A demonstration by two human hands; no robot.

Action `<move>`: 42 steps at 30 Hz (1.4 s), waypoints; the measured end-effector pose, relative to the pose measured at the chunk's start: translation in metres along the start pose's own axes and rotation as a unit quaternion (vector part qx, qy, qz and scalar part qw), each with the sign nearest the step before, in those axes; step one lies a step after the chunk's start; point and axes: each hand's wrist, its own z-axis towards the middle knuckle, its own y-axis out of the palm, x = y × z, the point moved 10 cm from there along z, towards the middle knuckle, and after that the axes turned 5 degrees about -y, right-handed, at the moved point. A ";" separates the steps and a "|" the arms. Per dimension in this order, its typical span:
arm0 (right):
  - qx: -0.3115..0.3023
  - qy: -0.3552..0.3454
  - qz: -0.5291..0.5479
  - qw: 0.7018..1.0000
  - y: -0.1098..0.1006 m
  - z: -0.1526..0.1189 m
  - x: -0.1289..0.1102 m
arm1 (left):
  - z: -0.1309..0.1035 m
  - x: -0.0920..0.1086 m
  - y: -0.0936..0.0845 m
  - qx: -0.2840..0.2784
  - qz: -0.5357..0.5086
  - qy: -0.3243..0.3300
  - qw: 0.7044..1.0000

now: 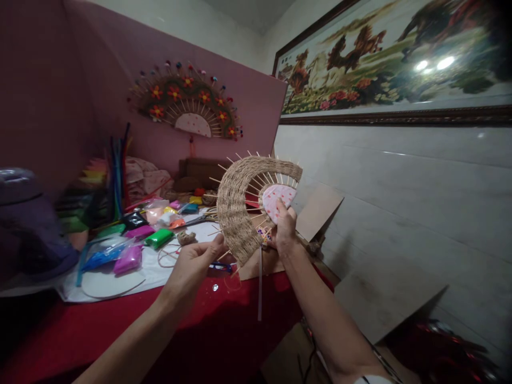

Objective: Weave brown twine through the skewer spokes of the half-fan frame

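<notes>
A woven twine fan (236, 205) with thin wooden sticks jutting past its rim is held up in front of me, its arc turned to the left. My right hand (286, 226) grips it at the pale half-round centre covered in red-spotted cloth (276, 200), thumb on the front face. My left hand (200, 258) is closed in a pinch at the lower left rim, by the stick ends; the fingertips are partly hidden. From below the centre hangs a narrow pale strip (260, 288).
Packets of coloured clay (160, 238), scissors (200, 217) and a small twine ball (186, 238) lie on white sheeting at left. A red cloth (208, 325) covers the near table. A finished flowered fan (182, 104) hangs behind. Cardboard (320, 210) leans against the right wall.
</notes>
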 end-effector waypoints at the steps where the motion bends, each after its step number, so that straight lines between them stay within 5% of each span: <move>1: 0.001 0.003 -0.002 1.000 0.000 -0.001 0.001 | 0.000 -0.001 -0.001 0.006 -0.004 -0.004 1.000; 4: -0.007 0.017 0.000 1.000 -0.001 -0.002 0.005 | 0.000 -0.003 -0.003 0.014 -0.001 -0.001 1.000; 7: -0.008 0.017 0.000 1.000 -0.004 -0.001 0.009 | -0.002 0.009 -0.010 0.055 0.083 0.069 0.993; 11: -0.011 0.016 0.002 1.000 -0.006 -0.001 0.010 | -0.013 0.031 -0.016 0.131 0.272 0.191 0.934; 14: -0.003 0.028 -0.002 1.000 -0.007 -0.004 0.010 | -0.016 0.035 -0.016 0.147 0.335 0.219 0.905; 17: 0.003 0.043 -0.014 0.999 -0.010 -0.008 0.009 | -0.014 0.033 -0.015 0.135 0.333 0.218 0.908; 24: -0.011 0.135 -0.026 0.990 -0.011 -0.019 0.026 | -0.001 0.014 0.010 -0.027 0.210 0.141 0.967; 31: -0.013 0.176 0.008 0.984 -0.006 -0.025 0.027 | -0.005 0.023 -0.003 0.070 0.324 0.203 0.921; 38: -0.012 0.246 0.016 0.969 -0.003 -0.029 0.033 | -0.021 0.043 0.009 0.064 0.288 0.278 0.914; 42: -0.083 0.197 0.006 0.977 0.009 -0.021 0.030 | -0.038 0.064 0.022 0.066 0.249 0.359 0.897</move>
